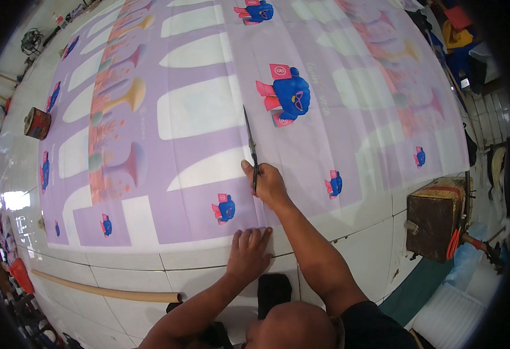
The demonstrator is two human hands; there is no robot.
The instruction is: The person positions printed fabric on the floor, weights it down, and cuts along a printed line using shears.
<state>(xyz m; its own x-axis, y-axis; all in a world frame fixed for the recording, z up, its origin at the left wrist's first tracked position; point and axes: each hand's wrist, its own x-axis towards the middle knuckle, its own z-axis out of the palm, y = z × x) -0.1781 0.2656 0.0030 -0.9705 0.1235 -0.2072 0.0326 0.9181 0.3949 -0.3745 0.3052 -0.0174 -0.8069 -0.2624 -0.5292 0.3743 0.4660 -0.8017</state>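
Observation:
A large printed sheet (202, 218), lilac with white shapes and blue cartoon figures, lies spread over the floor in front of me. My right hand (268, 185) grips the black handles of a pair of scissors (251, 138). Their blades point away from me and lie along a lengthwise line near the middle of the sheet; whether they are parted is hard to make out. My left hand (249, 251) rests palm down at the sheet's near edge, fingers stretched out, holding nothing.
White floor tiles (348, 256) surround the sheet. A round rusty tin (37, 123) stands on its left edge. A cardboard tube (109, 292) lies near left. At right sit a worn brown box (434, 221), green material (409, 294) and a translucent white roll (455, 317).

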